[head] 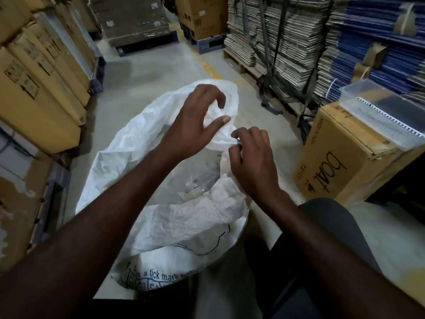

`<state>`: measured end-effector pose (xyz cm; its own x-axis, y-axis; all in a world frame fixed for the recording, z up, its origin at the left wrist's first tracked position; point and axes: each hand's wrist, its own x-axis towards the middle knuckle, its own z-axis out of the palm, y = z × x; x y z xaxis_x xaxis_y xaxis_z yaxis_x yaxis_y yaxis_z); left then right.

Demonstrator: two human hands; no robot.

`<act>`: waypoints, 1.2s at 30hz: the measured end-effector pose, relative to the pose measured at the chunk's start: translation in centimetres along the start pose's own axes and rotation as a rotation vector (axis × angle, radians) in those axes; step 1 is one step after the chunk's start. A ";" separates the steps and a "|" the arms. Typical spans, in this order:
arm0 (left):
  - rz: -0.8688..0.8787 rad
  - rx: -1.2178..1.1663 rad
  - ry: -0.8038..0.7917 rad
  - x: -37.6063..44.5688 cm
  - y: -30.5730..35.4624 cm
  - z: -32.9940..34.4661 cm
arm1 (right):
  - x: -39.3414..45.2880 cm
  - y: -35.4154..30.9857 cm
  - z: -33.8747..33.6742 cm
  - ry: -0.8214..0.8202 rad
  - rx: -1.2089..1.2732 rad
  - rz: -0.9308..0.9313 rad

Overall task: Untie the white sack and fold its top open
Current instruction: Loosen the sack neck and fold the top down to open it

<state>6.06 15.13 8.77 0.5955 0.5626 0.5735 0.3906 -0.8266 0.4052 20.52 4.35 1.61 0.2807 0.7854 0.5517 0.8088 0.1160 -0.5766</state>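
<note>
A large white woven sack [128, 143] stands on the floor in front of me, its mouth gaping, with blue print on the near fold. Clear plastic packets and crumpled white material show inside it. My left hand [195, 120] reaches across the mouth and grips the far upper edge of the sack between thumb and fingers. My right hand [251, 155] pinches the same rim just to the right, fingers curled over a small bunched bit of fabric. I see no tie or cord.
Tall brown cartons [41, 84] line the left side. A carton printed "boat" [345, 157] with a clear plastic tray on top sits close on the right. Behind it stand strapped stacks of flat cardboard [276, 38] on a pallet. An aisle of grey floor [161, 70] runs ahead.
</note>
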 end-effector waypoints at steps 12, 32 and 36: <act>0.123 0.206 -0.543 0.1 -2.3 1.3 | 2.3 2.8 -0.9 -0.140 0.549 0.128; -0.160 0.104 -0.339 2.4 -1.9 1.0 | 2.0 -1.0 -0.8 0.062 -0.193 -0.106; -0.049 0.084 -0.326 2.2 -3.0 1.0 | 2.0 -1.6 0.3 0.003 -0.127 0.003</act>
<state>6.90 18.87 8.06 0.7626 0.5775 0.2915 0.4726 -0.8050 0.3586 19.64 5.91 3.41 0.2844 0.7839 0.5519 0.8670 0.0354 -0.4970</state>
